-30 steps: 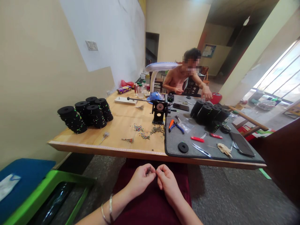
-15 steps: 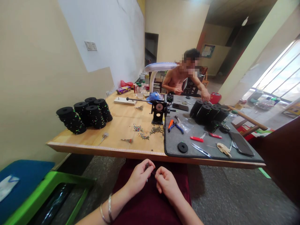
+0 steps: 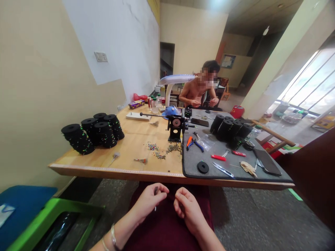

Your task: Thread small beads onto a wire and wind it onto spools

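Over the dark red cloth on my lap (image 3: 170,226), just off the table's front edge, both hands are raised close together. My left hand (image 3: 150,202) is closed around a small, thin dark piece (image 3: 156,190); a pale tip pokes out under the fingers, and its kind is too small to tell. Thumb and index finger of my right hand (image 3: 187,207) are pinched, the other fingers curled in; whatever they hold is hidden. A small gap separates the two hands. Nearest on the table (image 3: 86,165) are loose tiny beads (image 3: 174,149) and a black foam disc (image 3: 203,167).
Black spools (image 3: 104,134) stand on the left, more spools (image 3: 227,127) on the grey mat (image 3: 193,176). A black hand-cranked winder (image 3: 175,127) occupies the middle. Pliers (image 3: 195,144), thread snips (image 3: 222,169) and a red-handled knife (image 3: 218,158) lie rightward. Across sits a co-worker (image 3: 199,92).
My hands have parted slightly, the left turning a little. The co-worker's outstretched arm has drawn back from the spools to the body. The view has tilted up slightly.
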The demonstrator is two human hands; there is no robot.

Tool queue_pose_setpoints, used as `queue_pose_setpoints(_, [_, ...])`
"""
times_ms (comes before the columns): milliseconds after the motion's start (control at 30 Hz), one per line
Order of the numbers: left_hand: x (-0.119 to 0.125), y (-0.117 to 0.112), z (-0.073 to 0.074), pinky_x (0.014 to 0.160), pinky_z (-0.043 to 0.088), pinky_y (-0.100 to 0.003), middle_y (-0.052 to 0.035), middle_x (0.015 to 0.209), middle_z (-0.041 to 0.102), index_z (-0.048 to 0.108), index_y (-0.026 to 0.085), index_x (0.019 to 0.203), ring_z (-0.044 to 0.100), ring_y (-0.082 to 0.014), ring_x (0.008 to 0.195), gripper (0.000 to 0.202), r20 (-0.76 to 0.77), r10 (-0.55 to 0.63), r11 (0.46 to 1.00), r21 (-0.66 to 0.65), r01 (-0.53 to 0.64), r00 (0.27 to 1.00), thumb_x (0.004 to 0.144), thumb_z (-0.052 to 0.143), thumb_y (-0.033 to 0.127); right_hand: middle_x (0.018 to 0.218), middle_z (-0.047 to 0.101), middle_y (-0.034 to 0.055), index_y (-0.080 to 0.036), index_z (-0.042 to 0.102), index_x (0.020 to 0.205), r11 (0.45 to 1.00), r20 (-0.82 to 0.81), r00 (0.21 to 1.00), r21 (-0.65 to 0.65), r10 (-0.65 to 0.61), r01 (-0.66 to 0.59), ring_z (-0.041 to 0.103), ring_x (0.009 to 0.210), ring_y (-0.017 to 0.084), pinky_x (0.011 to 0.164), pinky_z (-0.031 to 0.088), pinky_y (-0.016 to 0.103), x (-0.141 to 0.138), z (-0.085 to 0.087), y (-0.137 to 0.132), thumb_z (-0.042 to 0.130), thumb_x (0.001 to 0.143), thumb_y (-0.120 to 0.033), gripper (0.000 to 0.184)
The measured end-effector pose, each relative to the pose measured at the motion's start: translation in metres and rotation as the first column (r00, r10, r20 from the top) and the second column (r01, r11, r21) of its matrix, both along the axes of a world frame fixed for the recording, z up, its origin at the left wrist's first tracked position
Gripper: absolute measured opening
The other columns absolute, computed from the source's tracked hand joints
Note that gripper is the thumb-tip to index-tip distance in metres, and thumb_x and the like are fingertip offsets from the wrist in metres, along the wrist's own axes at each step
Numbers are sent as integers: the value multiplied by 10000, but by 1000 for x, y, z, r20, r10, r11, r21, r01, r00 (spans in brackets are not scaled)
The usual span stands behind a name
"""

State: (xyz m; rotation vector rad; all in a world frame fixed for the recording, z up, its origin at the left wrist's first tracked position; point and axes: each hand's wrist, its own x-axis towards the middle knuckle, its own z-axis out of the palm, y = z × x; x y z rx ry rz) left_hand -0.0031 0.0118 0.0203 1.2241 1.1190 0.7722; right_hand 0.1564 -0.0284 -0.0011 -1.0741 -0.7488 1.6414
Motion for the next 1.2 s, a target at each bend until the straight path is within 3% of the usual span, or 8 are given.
queue_pose_setpoints(133, [11,-2,1,478,245,-210,79,490,371,704,136,826,322,-83,488,254,-1,-59,997,47,59,998,657,704,325,428,515,-70,-180,475,703,1000,-13,1000,-12,28,-28,307,320,29,344,140,165,0,-1,0,668,720,-461,342])
queue_pose_setpoints(267, [16,1,0,469,253,-209,50,516,450,668,125,706,347,-81,488,295,41,-82,996,35,81,996,682,690,418,400,508,-71,-176,476,672,999,-2,999,-33,39,-39,314,310,28,340,142,164,0,-2,1,700,683,-496,391])
queue_pose_setpoints(367, [15,5,0,441,224,-201,53,524,462,625,130,700,326,-69,458,307,98,-70,997,-12,72,993,696,679,432,458,590,-22,-161,514,705,998,-18,999,-28,48,-49,422,341,53,338,197,153,2,-2,2,695,682,-523,405])
queue_pose_setpoints(467, [11,8,3,430,207,-195,63,513,437,611,128,693,300,-58,441,312,121,-28,999,-30,32,992,689,687,431,710,714,100,-127,587,841,998,-61,997,-14,54,-55,635,571,150,415,368,179,6,1,2,623,736,-568,455])
queue_pose_setpoints(600, [8,10,12,422,180,-194,80,478,387,616,130,684,277,-56,433,313,124,4,999,-36,0,992,667,707,430,934,716,179,-108,614,1018,999,-95,995,-24,37,-39,667,851,241,565,473,267,13,3,3,544,785,-602,551])
queue_pose_setpoints(800, [7,13,18,424,152,-198,79,501,394,575,133,640,255,-41,428,331,183,1,997,-72,12,983,648,721,431,1024,692,170,-134,632,1024,999,-50,999,42,7,-5,629,957,258,655,505,315,21,8,10,581,779,-572,504])
queue_pose_setpoints(1000, [6,19,22,420,144,-203,74,517,403,588,128,656,253,-37,428,325,190,-19,999,-44,28,982,648,721,424,1048,683,154,-147,626,1003,994,-19,999,104,-30,32,616,984,261,677,514,328,20,28,25,632,768,-499,423])
queue_pose_setpoints(1200, [9,19,23,429,148,-210,82,475,398,556,139,626,254,-46,418,328,169,13,1000,-2,-13,986,669,707,427,838,701,89,-144,581,976,995,-110,993,88,51,-41,659,725,188,581,500,282,0,29,40,639,764,-442,370])
